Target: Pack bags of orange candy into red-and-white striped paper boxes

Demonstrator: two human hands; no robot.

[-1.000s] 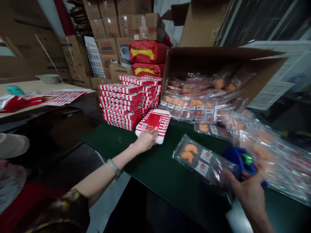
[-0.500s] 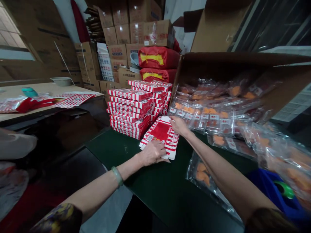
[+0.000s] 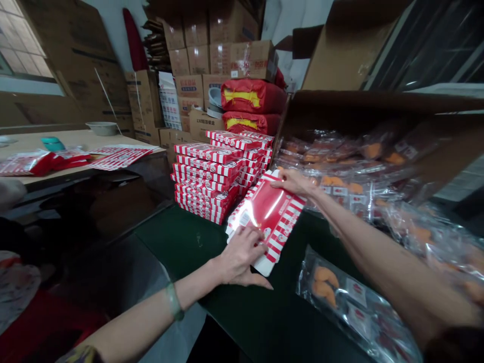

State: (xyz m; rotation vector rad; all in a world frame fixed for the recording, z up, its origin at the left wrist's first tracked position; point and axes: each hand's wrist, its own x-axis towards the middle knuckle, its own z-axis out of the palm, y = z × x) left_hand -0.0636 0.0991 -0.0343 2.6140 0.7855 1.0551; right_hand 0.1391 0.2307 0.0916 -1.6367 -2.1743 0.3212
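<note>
A red and white striped box (image 3: pixel 269 214) is tilted up off the dark green table (image 3: pixel 196 242), held between both my hands. My left hand (image 3: pixel 242 257) grips its near end, fingers curled on the lid. My right hand (image 3: pixel 295 182) holds the far end. Just left of the box stand two stacks of the same striped boxes (image 3: pixel 212 179). A clear packet with orange pieces (image 3: pixel 340 292) lies on the table under my right forearm.
A large open cardboard carton (image 3: pixel 378 111) full of clear packets (image 3: pixel 351 161) lies on its side at the right. Red sacks (image 3: pixel 251 96) and stacked cartons (image 3: pixel 212 55) fill the back. A wooden bench (image 3: pixel 68 138) at the left carries flat striped sheets and a bowl (image 3: pixel 101 128).
My right hand left the blue object at the right and took the box's far end. Both hands have lifted and tilted the box toward me.
</note>
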